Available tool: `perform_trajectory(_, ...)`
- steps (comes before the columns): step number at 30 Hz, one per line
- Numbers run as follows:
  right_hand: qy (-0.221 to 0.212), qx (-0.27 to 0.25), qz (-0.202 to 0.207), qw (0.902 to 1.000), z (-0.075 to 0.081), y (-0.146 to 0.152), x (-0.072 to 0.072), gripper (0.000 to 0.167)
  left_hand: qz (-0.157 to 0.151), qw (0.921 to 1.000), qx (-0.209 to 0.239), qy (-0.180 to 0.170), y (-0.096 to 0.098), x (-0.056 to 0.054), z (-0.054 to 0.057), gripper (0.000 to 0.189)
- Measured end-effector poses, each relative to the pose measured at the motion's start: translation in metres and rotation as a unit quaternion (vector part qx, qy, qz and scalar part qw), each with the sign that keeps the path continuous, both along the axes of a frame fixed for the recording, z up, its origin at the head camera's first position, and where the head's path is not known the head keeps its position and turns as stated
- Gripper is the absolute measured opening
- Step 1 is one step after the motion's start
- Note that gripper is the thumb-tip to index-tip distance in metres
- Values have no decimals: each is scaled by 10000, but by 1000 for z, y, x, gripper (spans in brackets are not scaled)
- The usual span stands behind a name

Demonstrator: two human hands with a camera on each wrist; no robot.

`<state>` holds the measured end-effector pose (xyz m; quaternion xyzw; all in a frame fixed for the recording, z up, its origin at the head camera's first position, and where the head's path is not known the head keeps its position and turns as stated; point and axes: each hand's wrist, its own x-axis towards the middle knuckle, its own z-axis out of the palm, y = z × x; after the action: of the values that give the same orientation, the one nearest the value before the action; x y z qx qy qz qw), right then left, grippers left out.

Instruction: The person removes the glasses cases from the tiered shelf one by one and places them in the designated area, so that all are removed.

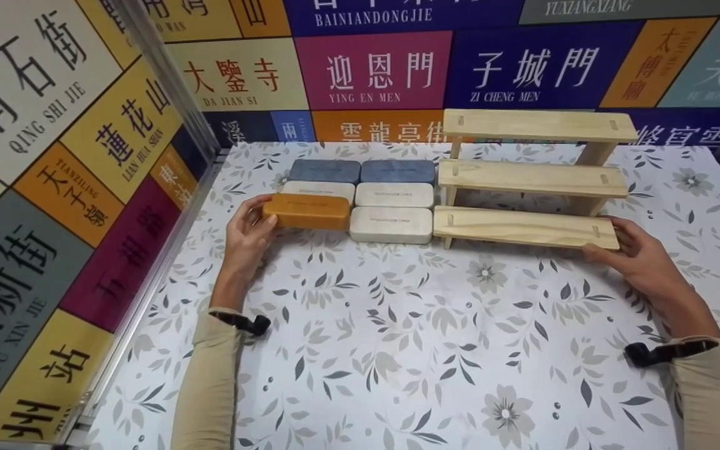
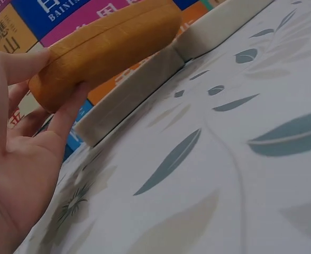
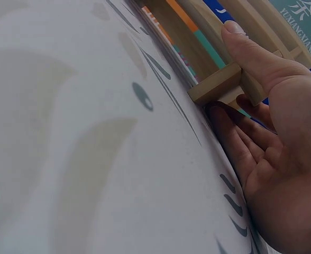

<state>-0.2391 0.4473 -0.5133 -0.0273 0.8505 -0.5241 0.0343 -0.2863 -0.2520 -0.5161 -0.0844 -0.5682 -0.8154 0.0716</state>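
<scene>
My left hand (image 1: 249, 240) holds the left end of an orange case (image 1: 310, 211), a rounded oblong, thumb at the front and fingers behind. In the left wrist view the orange case (image 2: 108, 47) is raised over a row of white cases (image 2: 134, 95). A pale wooden three-step rack (image 1: 525, 228) stands to the right. Its lowest step has its right end in the grip of my right hand (image 1: 644, 256). Seen from the right wrist, the thumb (image 3: 250, 50) lies over the step's edge while the other fingers reach beneath and behind it.
Two blue-grey cases (image 1: 397, 171) lie at the back, with white cases (image 1: 391, 225) in front of them, close against the rack's left side. A floral cloth (image 1: 397, 350) covers the table. Panels with printed characters (image 1: 372, 69) rise behind and at the left.
</scene>
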Motion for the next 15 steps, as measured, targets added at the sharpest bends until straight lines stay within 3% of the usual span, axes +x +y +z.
perform_trajectory(8,50,-147,-16,9999,-2,4,5,75,-195,9997,-58,-132,0,-4,-5,50)
perform_trajectory(15,15,-333,-99,9994,0,-3,2,74,91,9985,-318,-445,-3,1,-4,47)
